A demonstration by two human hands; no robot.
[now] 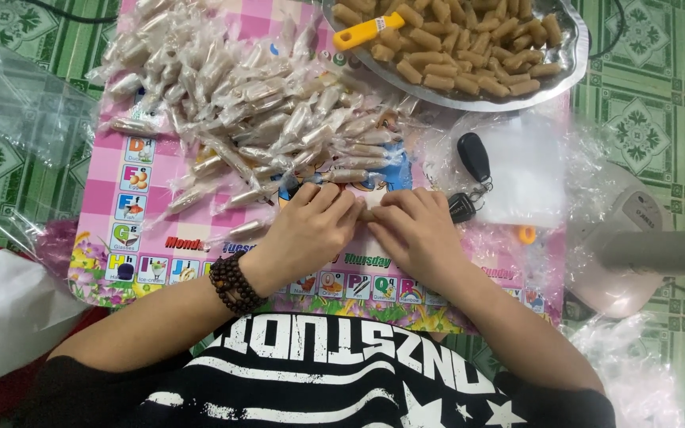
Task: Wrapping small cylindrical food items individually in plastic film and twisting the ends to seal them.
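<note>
Two hands pinch one small candy on a crowded pink mat.

The glossy mat (pixel 140 238) leaves a bare strip along its near edge; beyond lies a crinkly heap of wrapped candies (pixel 255 111), then a metal tray (pixel 572 55) of tan logs. Left hand (pixel 307 230) and right hand (pixel 418 234) meet fingertip to fingertip, apparently gripping a candy (pixel 366 215), mostly hidden, beside a smooth black key fob (pixel 474 156).

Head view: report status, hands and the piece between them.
Left hand and right hand together, fingertips pinching one small candy piece over the pink mat. Wrapped candy pile just ahead; key fob beside right hand. Nothing blocking.
</note>
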